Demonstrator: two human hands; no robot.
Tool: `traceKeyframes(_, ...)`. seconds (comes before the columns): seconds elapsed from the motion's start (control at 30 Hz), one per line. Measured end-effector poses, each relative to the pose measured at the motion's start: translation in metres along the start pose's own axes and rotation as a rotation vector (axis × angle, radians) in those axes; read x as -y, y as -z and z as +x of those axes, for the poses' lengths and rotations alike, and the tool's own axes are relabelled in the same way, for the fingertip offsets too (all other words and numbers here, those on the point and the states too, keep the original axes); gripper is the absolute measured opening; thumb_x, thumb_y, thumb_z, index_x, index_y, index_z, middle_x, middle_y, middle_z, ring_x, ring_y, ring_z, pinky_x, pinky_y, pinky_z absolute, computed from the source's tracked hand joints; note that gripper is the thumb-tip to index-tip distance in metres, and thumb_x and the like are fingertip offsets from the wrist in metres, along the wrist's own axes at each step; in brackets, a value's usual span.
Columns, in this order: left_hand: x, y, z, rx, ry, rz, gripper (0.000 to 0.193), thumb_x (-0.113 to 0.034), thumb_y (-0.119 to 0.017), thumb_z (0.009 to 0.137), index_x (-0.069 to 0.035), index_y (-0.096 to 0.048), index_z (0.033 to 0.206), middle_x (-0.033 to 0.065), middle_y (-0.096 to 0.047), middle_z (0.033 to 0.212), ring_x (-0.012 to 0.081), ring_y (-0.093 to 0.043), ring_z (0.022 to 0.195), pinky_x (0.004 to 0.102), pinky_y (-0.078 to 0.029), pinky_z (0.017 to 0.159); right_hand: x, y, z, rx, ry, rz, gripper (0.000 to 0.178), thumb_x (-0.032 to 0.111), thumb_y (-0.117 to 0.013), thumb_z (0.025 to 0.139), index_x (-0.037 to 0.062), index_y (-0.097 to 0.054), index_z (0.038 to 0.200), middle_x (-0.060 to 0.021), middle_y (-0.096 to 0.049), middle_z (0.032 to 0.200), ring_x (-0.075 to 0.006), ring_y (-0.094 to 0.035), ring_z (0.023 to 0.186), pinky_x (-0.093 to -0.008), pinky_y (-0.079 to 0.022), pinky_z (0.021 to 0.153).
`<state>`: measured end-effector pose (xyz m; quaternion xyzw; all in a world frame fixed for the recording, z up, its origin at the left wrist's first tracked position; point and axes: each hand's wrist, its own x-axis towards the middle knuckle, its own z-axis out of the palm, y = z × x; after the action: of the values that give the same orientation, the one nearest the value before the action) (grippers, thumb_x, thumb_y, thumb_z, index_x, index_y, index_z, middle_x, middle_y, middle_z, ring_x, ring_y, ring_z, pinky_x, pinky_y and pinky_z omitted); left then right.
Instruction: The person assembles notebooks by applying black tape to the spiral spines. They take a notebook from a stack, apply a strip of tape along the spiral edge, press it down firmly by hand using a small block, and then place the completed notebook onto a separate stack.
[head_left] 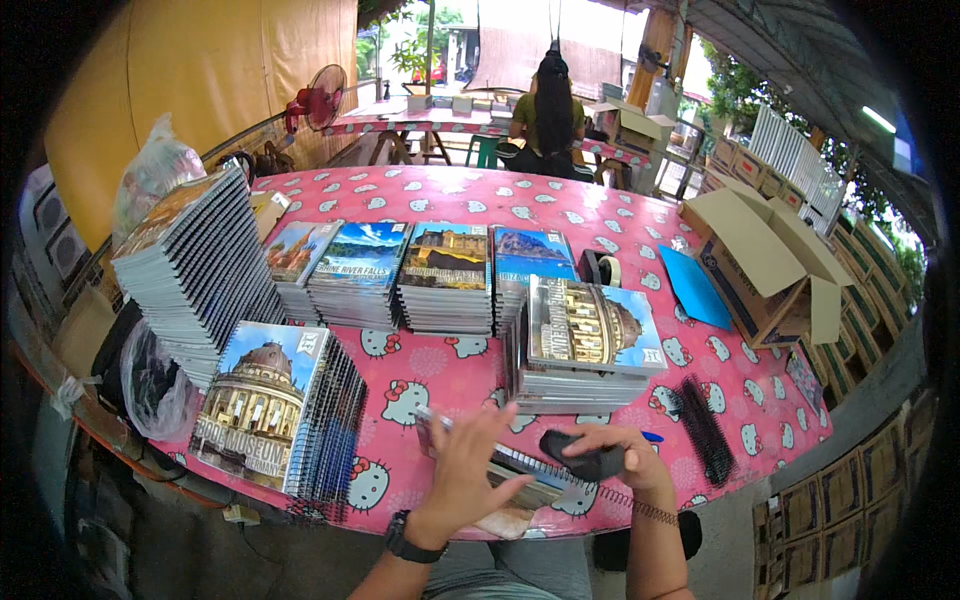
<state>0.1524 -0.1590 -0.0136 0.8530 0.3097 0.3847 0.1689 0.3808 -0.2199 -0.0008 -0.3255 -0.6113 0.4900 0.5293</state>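
Observation:
A spiral-bound notebook point(508, 522) lies tilted at the table's near edge, its cover partly under my left hand point(468, 468). That hand is open, fingers spread across the notebook. A dark spiral coil point(640, 508) runs along the notebook's edge, and its loose end sticks out past my right wrist. My right hand point(622, 455) curls around a dark, rounded object point(575, 458) beside the coil; its exact kind cannot be made out. Just beyond this hand shows the blue end of a pen-like item point(653, 437). A bundle of black coils point(704, 432) lies farther right.
Notebook stacks stand at left point(270, 410), far left point(195, 270), and centre right point(590, 325), with a row of shorter stacks point(445, 280) behind. Tape point(610, 268), a blue sheet point(693, 288) and an open carton point(765, 260) are on the right. Another person point(550, 110) sits beyond the table.

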Motion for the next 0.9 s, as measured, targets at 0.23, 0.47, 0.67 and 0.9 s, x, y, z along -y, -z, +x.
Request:
traceKeyframes(0.23, 0.052, 0.011, -0.024, -0.361, 0.249, -0.809, 0.085, -0.016, -0.074, 0.067, -0.001, -0.028, 0.136, 0.0136, -0.035, 0.135, 0.0211, -0.032, 0.125, 0.0339, -0.026, 0.104, -0.017, -0.002, 0.01, -0.062, -0.099, 0.204, 0.05, 0.044, -0.06, 0.08, -0.001, -0.064, 0.102, -0.0164, -0.062, 0.098, -0.021, -0.057, 0.092, -0.0356, -0.044, 0.082)
traceKeyframes(0.47, 0.051, -0.011, -0.031, -0.353, 0.514, -1.135, 0.047, 0.001, -0.059, 0.083, 0.003, -0.044, 0.127, 0.0059, -0.054, 0.112, 0.0125, -0.05, 0.103, 0.0265, -0.038, 0.091, -0.036, -0.005, 0.018, -0.045, -0.194, -0.023, 0.054, 0.047, -0.057, 0.079, -0.0013, -0.063, 0.103, -0.0116, -0.062, 0.099, -0.0136, -0.057, 0.085, -0.027, -0.046, 0.068)
traceKeyframes(0.67, 0.054, -0.022, -0.036, -0.369, 0.573, -1.063, 0.043, -0.001, -0.06, 0.083, -0.001, -0.05, 0.124, 0.0029, -0.054, 0.109, 0.0102, -0.05, 0.1, 0.0234, -0.039, 0.087, -0.037, -0.005, 0.032, -0.053, -0.103, -0.167, 0.047, 0.039, -0.055, 0.083, -0.0017, -0.061, 0.106, -0.0119, -0.062, 0.101, -0.0203, -0.057, 0.092, -0.0319, -0.043, 0.084)
traceKeyframes(0.9, 0.057, -0.021, -0.033, -0.376, 0.521, -0.872, 0.036, -0.01, -0.058, 0.086, -0.002, -0.053, 0.121, 0.0011, -0.053, 0.099, 0.0087, -0.047, 0.086, 0.0224, -0.039, 0.079, -0.033, -0.018, 0.043, 0.015, -0.153, 0.003, 0.054, 0.044, -0.053, 0.081, -0.0041, -0.061, 0.104, -0.0147, -0.062, 0.104, -0.0234, -0.054, 0.1, -0.0344, -0.039, 0.09)
